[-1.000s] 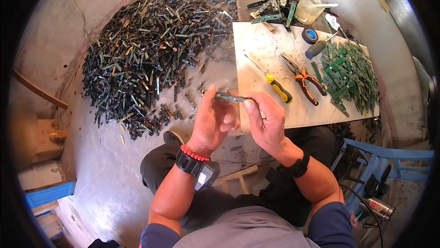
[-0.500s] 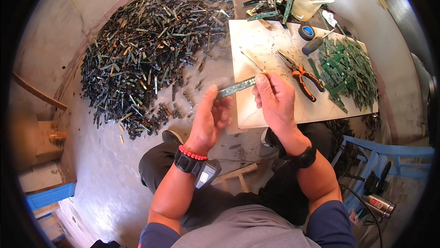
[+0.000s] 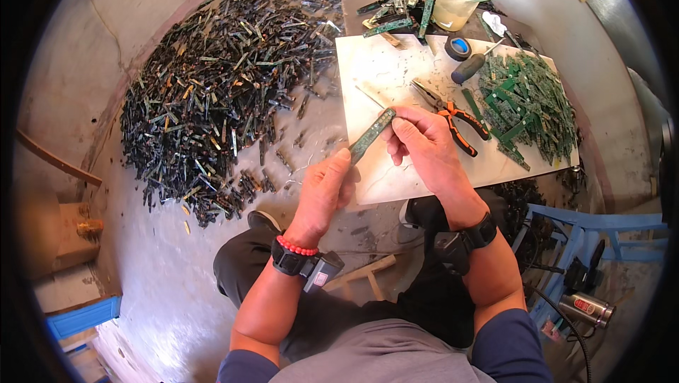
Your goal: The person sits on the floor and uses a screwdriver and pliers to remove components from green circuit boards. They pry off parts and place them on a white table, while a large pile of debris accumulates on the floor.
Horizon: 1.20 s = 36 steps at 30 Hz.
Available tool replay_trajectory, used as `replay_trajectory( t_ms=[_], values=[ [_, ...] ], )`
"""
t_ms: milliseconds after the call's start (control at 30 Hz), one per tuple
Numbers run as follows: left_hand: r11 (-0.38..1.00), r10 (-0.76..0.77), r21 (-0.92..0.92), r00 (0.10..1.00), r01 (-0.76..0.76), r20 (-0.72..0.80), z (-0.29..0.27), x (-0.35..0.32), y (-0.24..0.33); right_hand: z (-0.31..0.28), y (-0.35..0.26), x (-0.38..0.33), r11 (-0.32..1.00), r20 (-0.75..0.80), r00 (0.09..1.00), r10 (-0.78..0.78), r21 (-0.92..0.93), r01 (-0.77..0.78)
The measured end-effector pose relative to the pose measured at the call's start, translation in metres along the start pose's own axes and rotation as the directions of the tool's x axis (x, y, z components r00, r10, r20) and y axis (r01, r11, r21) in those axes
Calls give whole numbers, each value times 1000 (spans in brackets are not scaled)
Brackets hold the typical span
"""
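Circuit board strip [image 3: 372, 135]: narrow, green, held slantwise between left hand [image 3: 327, 188] and right hand [image 3: 423, 144], each pinching one end, above the white table [image 3: 382, 72] edge. Risk: a loose pinch could drop it into the dark scrap heap [image 3: 212, 93] at 10 o'clock. Surroundings: orange-handled pliers [image 3: 453, 115] at 1 o'clock, green board pile [image 3: 523, 103] at 2 o'clock, bare concrete floor [image 3: 163, 270].

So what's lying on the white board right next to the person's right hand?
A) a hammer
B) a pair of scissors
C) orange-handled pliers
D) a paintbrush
C: the orange-handled pliers lie on the white board just beside the right hand, which pinches the upper end of a narrow green circuit strip while the left hand holds its lower end.
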<state>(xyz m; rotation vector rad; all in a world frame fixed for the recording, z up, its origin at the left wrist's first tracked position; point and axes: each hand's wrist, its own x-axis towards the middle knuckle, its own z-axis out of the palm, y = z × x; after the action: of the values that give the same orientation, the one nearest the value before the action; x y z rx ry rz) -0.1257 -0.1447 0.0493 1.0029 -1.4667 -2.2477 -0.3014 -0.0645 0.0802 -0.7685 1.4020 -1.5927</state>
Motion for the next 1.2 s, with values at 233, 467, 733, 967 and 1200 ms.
replay_trajectory(
  t_ms=[233, 467, 733, 967, 1200],
  values=[
    [996, 10, 94, 1000, -9, -4, 4, -4, 6, 2, 3, 0, 999, -51, 999, -19, -34, 17],
    [998, -49, 53, 998, 46, 42, 6, -4, 5, 5, 7, -2, 1000, -22, 1000, 23, 5, -23],
    [997, -78, 36, 991, 74, 111, 3, -3, 5, 5, 7, -2, 997, -31, 998, 62, 38, -61],
    [996, -51, 76, 991, 41, 127, 5, -5, 6, 3, 5, -1, 991, 49, 995, 83, 97, -88],
    [990, -107, -72, 970, 125, 218, 2, -10, 12, 4, 6, 1, 954, 116, 988, 98, 271, -126]
  ],
)
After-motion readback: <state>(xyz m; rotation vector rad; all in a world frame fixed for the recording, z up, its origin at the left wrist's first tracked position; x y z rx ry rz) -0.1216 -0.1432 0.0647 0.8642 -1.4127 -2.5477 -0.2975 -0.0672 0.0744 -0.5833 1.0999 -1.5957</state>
